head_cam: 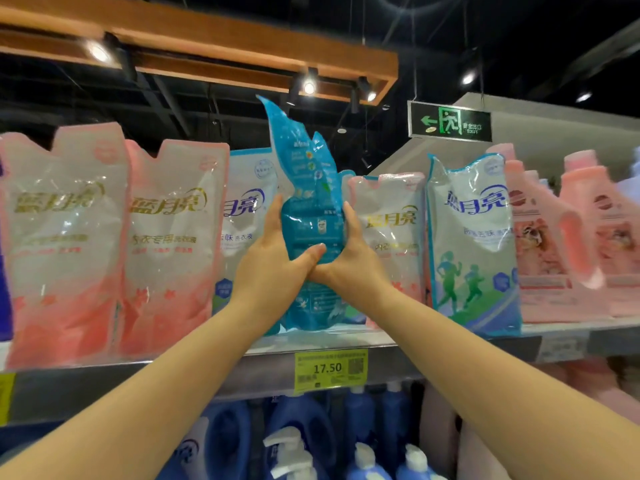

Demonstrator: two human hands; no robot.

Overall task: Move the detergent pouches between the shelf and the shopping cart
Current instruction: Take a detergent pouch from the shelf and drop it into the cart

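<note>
A blue detergent pouch (308, 188) stands edge-on in the middle of the top shelf (263, 372), its back side toward me. My left hand (273, 258) grips its left side and my right hand (349, 254) grips its right side, thumbs meeting at its middle. Its bottom rests at the shelf surface. Pink pouches (65, 244) stand to the left, a white-and-blue pouch (246, 216) sits behind my left hand, and a small pink pouch (391, 220) and a white-blue pouch (474, 244) stand to the right. No shopping cart is in view.
Pink bottles (575, 237) fill the shelf's right end. Blue pump bottles (298, 441) stand on the shelf below. A yellow price tag (330, 368) reading 17.50 hangs on the shelf edge. An exit sign (450, 121) hangs overhead.
</note>
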